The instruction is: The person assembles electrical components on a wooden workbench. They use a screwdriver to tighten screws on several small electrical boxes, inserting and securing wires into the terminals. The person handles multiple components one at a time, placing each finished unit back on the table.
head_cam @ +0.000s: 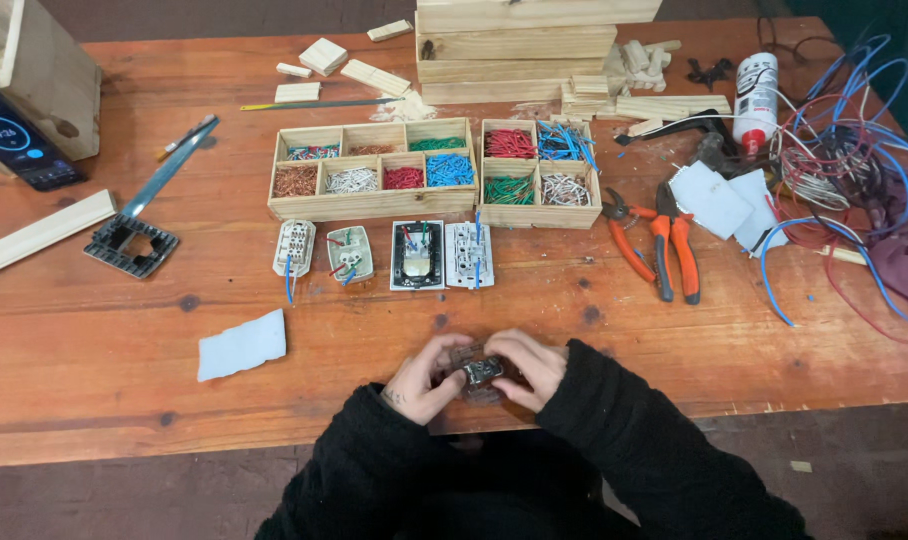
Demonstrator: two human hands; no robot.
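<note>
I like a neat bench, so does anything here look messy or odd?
Mostly tidy, but the tangle of loose wires sprawls over the table's right end, and sawdust lies spilled by the wooden blocks.

pliers (664, 245) right of wire trays (374, 205)

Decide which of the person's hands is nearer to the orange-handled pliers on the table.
Right. The right hand lies below-left of the orange-handled pliers; the left hand sits farther left, beyond it.

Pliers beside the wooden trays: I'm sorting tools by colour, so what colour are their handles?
Orange handles on the pliers, clearest in the head view.
</note>
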